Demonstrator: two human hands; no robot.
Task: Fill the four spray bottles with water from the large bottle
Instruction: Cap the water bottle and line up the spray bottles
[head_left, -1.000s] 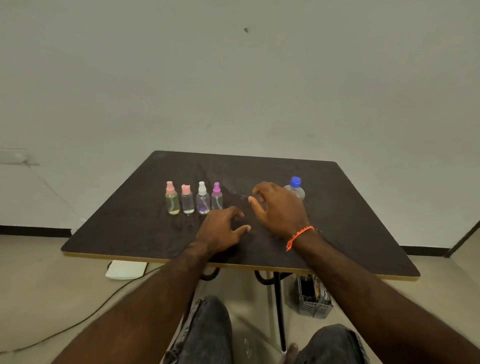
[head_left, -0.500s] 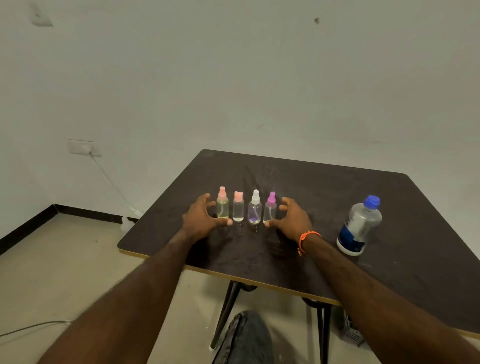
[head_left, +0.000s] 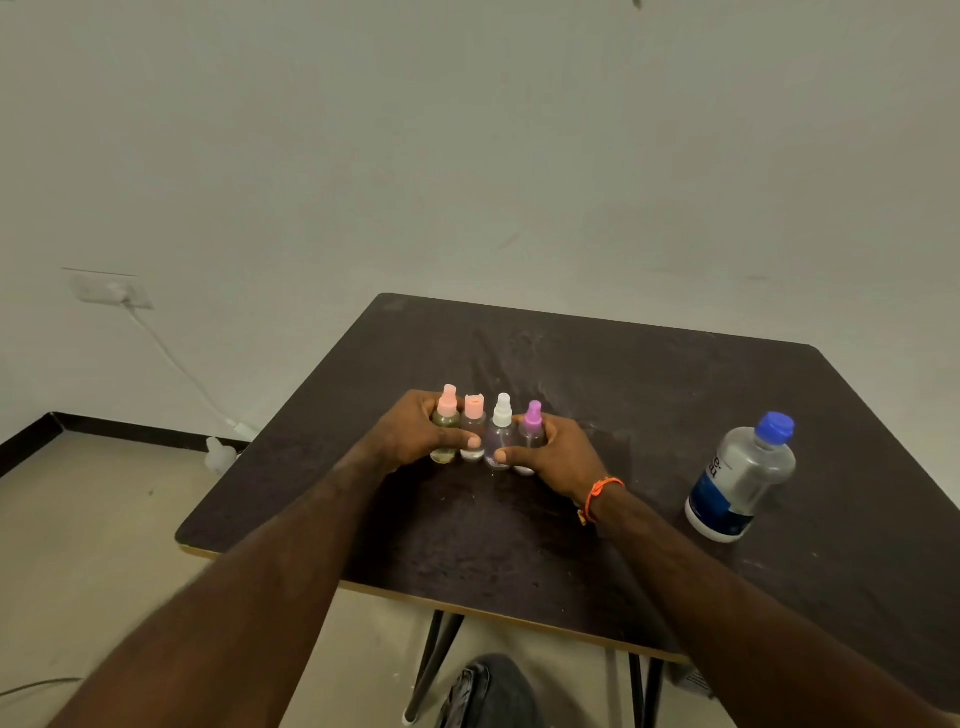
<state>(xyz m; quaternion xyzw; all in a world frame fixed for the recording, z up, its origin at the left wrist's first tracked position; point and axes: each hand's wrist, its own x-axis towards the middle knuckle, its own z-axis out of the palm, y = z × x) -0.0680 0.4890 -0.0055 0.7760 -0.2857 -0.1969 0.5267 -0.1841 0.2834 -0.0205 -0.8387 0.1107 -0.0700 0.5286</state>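
Note:
Small spray bottles stand in a tight row on the dark table (head_left: 623, 395): one with a pink sprayer (head_left: 447, 410), one with a peach cap (head_left: 474, 413), one with a white sprayer (head_left: 502, 415), one with a purple sprayer (head_left: 533, 418). My left hand (head_left: 410, 434) grips the two left bottles, thumb across their fronts. My right hand (head_left: 558, 452), with an orange wristband, grips the two right bottles. The large clear water bottle (head_left: 740, 478), blue cap and blue label, stands upright to the right, untouched.
A white wall rises behind the table. A wall socket (head_left: 111, 291) with a white cable and plug adapter sits at the left near the floor. My knee (head_left: 493, 691) shows below the table's front edge, beside the black table legs.
Both hands have closed in from either side of the row and now grip the bottles. The view has moved closer, and the large bottle stays where it stood.

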